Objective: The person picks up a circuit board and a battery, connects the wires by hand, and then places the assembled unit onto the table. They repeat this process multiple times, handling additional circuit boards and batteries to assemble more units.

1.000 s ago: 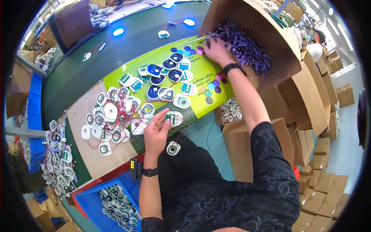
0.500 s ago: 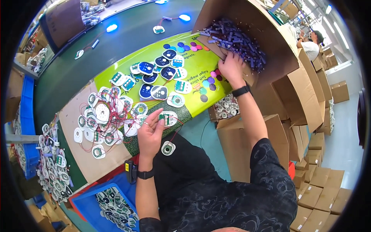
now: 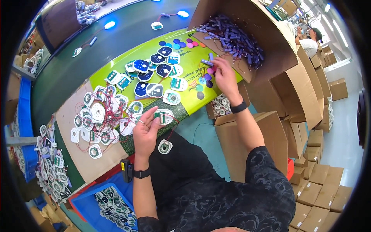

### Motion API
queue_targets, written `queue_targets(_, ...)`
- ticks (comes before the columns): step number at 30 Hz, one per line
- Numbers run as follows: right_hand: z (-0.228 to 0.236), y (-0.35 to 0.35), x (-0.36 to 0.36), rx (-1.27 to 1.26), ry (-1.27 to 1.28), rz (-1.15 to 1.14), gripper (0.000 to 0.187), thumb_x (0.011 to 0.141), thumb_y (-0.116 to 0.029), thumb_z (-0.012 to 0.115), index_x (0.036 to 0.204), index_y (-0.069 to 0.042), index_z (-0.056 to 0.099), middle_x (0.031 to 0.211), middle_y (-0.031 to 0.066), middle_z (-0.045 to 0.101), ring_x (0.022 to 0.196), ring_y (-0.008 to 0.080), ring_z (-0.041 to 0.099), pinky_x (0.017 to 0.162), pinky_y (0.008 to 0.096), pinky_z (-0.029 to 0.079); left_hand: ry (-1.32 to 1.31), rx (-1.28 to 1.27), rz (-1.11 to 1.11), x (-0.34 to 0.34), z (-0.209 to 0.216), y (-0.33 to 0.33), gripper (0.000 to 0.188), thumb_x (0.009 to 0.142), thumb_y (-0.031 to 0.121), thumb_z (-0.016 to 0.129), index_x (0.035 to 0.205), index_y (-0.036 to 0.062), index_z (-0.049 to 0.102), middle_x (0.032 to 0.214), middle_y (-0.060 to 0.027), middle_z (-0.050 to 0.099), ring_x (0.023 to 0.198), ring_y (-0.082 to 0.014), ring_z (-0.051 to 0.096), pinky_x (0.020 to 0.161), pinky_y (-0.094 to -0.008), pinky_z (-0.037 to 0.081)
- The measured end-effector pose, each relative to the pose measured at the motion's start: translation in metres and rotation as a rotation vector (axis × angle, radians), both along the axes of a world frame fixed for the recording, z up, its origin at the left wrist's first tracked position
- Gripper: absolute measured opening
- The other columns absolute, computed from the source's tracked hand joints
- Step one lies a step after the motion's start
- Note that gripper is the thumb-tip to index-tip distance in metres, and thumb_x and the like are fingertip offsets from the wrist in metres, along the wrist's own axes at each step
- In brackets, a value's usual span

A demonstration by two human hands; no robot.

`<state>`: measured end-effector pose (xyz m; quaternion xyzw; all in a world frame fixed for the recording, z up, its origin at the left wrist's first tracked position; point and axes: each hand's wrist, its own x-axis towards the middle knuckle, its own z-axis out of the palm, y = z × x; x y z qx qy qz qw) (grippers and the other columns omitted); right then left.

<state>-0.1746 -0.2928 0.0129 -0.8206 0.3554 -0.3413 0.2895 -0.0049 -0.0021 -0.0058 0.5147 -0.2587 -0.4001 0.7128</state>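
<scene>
My left hand point(image 3: 145, 133) is closed at the table's near edge, pinching a white plastic piece with a green circuit board point(image 3: 165, 116). A red wire runs from it to a rounded white piece with a dark ring point(image 3: 165, 146), which hangs over the edge above my lap. My right hand point(image 3: 226, 78) is over the yellow-green sheet point(image 3: 193, 98), its fingers closed at purple cylindrical cells point(image 3: 207, 62); two show at the fingertips. More such cells point(image 3: 235, 40) fill an open cardboard box point(image 3: 276, 50) at the back right.
White round pieces with tangled red wires point(image 3: 97, 112) crowd the table's left side. Dark blue and white covers point(image 3: 157, 58) lie mid-table. Behind runs a green conveyor point(image 3: 127, 34) carrying lit pieces. A blue bin point(image 3: 83, 201) stands lower left, cartons point(image 3: 251, 143) on the right.
My right hand has drawn back from the cardboard box toward me, bringing out purple cells. My left hand keeps its hold on the white piece. The whole view has shifted slightly.
</scene>
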Motion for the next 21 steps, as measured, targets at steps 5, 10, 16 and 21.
queue_targets(5,0.006,0.000,-0.002,-0.081,-0.010,0.039,0.031,0.089,0.008,0.049,0.113,0.000,0.066,0.122,0.0138,0.059,0.096,0.0232,0.066,0.083,0.0325,0.055,0.009,-0.007,0.001,0.001,-0.001,0.001,0.035,0.098,-0.001,0.055,0.133,-0.0052,0.053,0.115,-0.0134,0.066,0.098,-0.0135,0.066,0.083,-0.0276,0.058)
queue_targets(10,0.001,-0.001,0.012,-0.572,0.150,0.027,0.024,0.088,0.000,0.059,0.109,-0.005,0.070,0.116,0.0136,0.061,0.103,0.0291,0.063,0.081,0.0374,0.053,0.019,-0.017,-0.011,0.001,0.000,0.000,0.036,0.098,-0.001,0.055,0.134,-0.0054,0.052,0.115,-0.0139,0.066,0.098,-0.0139,0.066,0.083,-0.0281,0.058)
queue_targets(16,0.008,-0.023,0.021,-0.338,0.070,0.047,0.020,0.088,-0.006,0.065,0.107,-0.005,0.071,0.098,0.0112,0.067,0.086,0.0298,0.066,0.074,0.0371,0.053,0.029,-0.029,0.008,0.002,-0.006,0.000,0.036,0.099,0.000,0.054,0.134,-0.0050,0.052,0.115,-0.0140,0.066,0.098,-0.0140,0.066,0.083,-0.0286,0.058)
queue_targets(21,0.037,-0.020,0.039,-0.438,-0.125,-0.087,0.013,0.090,-0.004,0.066,0.100,-0.005,0.073,0.094,0.0120,0.064,0.081,0.0260,0.066,0.070,0.0336,0.053,0.009,-0.019,-0.024,0.002,-0.001,0.001,0.036,0.099,0.000,0.054,0.135,-0.0037,0.052,0.115,-0.0129,0.065,0.098,-0.0136,0.065,0.083,-0.0288,0.059)
